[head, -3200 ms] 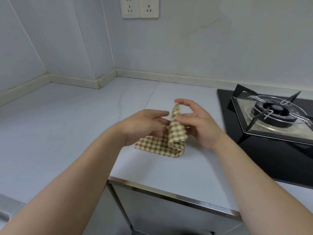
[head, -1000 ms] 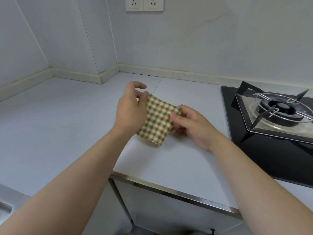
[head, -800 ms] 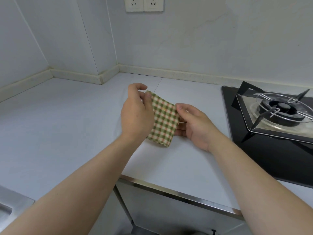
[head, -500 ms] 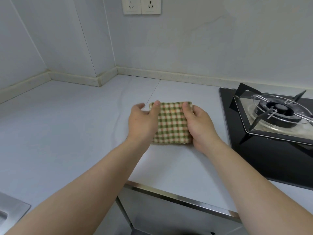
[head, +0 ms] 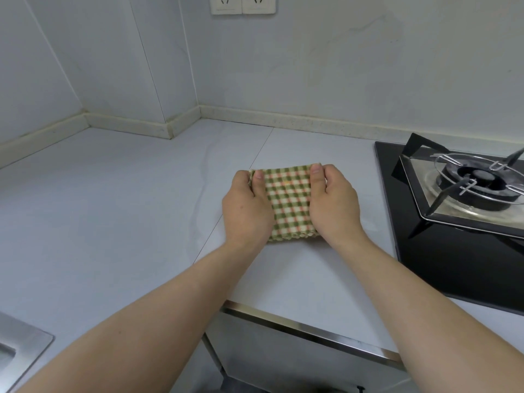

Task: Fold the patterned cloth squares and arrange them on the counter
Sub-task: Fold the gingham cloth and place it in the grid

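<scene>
While the folded checked cloth point(head: 287, 202) lies flat on the counter point(head: 136, 211) near the stove point(head: 467, 188), we grip its sides, left hand point(head: 246, 212) and right hand point(head: 335, 207) each curled round an edge, thumb on top, likely squaring it and pinning the layers.

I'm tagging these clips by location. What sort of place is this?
Most likely a home kitchen: a gas burner sits beside the white counter, a steel sink corner shows at lower left, and wall sockets are above. The left hand and right hand grip a checked cloth on the counter.
</scene>
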Motion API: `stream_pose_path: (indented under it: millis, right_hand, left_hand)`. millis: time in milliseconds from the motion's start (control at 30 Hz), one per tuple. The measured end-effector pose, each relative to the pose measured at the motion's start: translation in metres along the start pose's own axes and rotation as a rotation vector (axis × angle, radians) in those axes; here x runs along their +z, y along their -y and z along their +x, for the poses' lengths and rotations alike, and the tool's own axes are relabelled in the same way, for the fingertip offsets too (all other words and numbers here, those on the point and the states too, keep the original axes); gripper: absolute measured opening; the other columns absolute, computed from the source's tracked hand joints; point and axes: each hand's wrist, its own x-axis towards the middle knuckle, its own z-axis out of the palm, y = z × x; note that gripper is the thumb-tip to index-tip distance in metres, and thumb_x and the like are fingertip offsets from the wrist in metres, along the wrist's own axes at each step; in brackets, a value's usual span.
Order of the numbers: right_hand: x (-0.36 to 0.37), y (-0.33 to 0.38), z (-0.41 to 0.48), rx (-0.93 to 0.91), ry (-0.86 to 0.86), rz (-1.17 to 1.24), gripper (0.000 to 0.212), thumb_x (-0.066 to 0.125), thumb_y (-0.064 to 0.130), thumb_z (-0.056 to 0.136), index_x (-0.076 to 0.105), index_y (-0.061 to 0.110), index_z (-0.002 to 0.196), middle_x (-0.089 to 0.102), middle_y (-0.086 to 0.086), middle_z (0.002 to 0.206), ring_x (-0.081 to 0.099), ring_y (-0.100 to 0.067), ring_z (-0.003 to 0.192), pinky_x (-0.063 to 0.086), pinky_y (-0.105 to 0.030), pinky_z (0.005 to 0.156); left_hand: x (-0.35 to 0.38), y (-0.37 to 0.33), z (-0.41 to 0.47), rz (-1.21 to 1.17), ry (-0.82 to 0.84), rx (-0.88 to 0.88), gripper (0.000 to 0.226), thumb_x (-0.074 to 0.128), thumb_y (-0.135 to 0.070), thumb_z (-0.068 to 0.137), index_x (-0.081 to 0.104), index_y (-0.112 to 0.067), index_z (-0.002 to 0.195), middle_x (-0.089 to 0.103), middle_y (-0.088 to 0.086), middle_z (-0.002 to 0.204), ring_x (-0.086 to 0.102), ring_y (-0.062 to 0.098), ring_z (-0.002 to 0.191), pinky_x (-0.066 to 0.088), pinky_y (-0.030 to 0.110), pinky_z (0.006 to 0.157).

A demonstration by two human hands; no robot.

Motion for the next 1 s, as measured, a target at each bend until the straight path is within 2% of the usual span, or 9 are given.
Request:
stream_pose_path:
  millis: [167,333,433,567,700,767,833,933,1000]
  right_hand:
    - [0.001,-0.003,0.002,0.034,0.030,0.014,0.037,0.036,0.039,0.109,0.057,0.017,0.089,0.057,0.009,0.075,0.051,-0.004,0.068,0.037,-0.013,0.058]
    - [0.003,-0.012,0.005,0.032,0.017,-0.002,0.027,0.038,0.033,0.109,0.057,0.023,0.092,0.057,0.016,0.078,0.051,0.017,0.073,0.035,-0.003,0.062]
    - [0.005,-0.009,0.005,0.070,0.038,0.034,0.028,0.039,0.031,0.109,0.059,0.020,0.092,0.058,0.013,0.077,0.052,0.010,0.070,0.037,-0.007,0.063]
    - [-0.011,0.005,-0.014,0.127,0.087,0.065,0.031,0.041,0.028,0.109,0.054,0.017,0.084,0.056,0.005,0.068,0.049,0.000,0.061,0.036,-0.014,0.055]
    - [-0.081,0.034,-0.031,0.297,-0.014,0.098,0.032,0.041,0.031,0.109,0.051,0.024,0.079,0.054,0.006,0.066,0.051,-0.002,0.061,0.035,-0.015,0.055]
    - [-0.128,0.048,-0.040,0.368,-0.088,0.111,0.031,0.040,0.033,0.109,0.057,0.021,0.085,0.060,0.002,0.071,0.055,-0.009,0.068,0.038,-0.018,0.057]
    - [-0.175,0.060,-0.049,0.430,-0.174,0.120,0.030,0.040,0.032,0.109,0.060,0.019,0.091,0.062,0.002,0.075,0.056,-0.006,0.072,0.039,-0.015,0.059]
    - [-0.249,0.072,-0.069,0.549,-0.300,0.082,0.028,0.040,0.032,0.109,0.059,0.023,0.090,0.063,0.002,0.076,0.055,-0.006,0.069,0.039,-0.013,0.059]
    - [-0.301,0.072,-0.083,0.621,-0.368,0.046,0.029,0.038,0.033,0.109,0.059,0.021,0.094,0.065,0.000,0.081,0.055,-0.006,0.070,0.040,-0.011,0.059]
  left_hand:
    - [0.002,0.002,0.001,0.022,-0.008,0.040,0.036,0.042,-0.032,0.108,0.041,-0.013,0.077,0.041,-0.008,0.061,0.036,0.005,0.051,0.033,0.021,0.049]
    - [0.005,0.008,0.000,0.028,0.003,0.030,0.036,0.042,-0.034,0.108,0.044,-0.010,0.081,0.039,-0.009,0.061,0.035,0.006,0.052,0.034,0.019,0.050]
    - [0.005,0.006,0.001,0.041,0.024,0.005,0.036,0.042,-0.036,0.107,0.048,-0.010,0.084,0.042,-0.007,0.063,0.036,0.006,0.053,0.034,0.019,0.049]
    - [-0.003,-0.014,-0.015,0.088,0.069,-0.088,0.035,0.040,-0.035,0.108,0.046,-0.013,0.081,0.044,-0.007,0.066,0.040,0.001,0.051,0.034,0.017,0.050]
    - [0.003,-0.083,-0.037,0.126,0.224,-0.118,0.035,0.040,-0.038,0.108,0.043,-0.024,0.075,0.047,-0.009,0.067,0.041,0.001,0.052,0.037,0.020,0.051]
    - [0.012,-0.129,-0.053,0.140,0.319,-0.073,0.035,0.039,-0.036,0.108,0.043,-0.023,0.075,0.047,-0.009,0.067,0.042,-0.001,0.051,0.036,0.015,0.049]
    - [0.028,-0.171,-0.071,0.145,0.427,-0.051,0.034,0.040,-0.035,0.108,0.046,-0.020,0.079,0.049,-0.008,0.069,0.044,-0.002,0.054,0.037,0.015,0.050]
    - [0.056,-0.224,-0.106,0.195,0.598,-0.047,0.030,0.039,-0.037,0.108,0.054,-0.017,0.091,0.058,-0.005,0.079,0.053,0.008,0.069,0.049,0.030,0.065]
    - [0.079,-0.261,-0.136,0.198,0.703,0.003,0.029,0.040,-0.036,0.107,0.054,-0.016,0.091,0.059,-0.003,0.080,0.055,0.015,0.072,0.050,0.037,0.068]
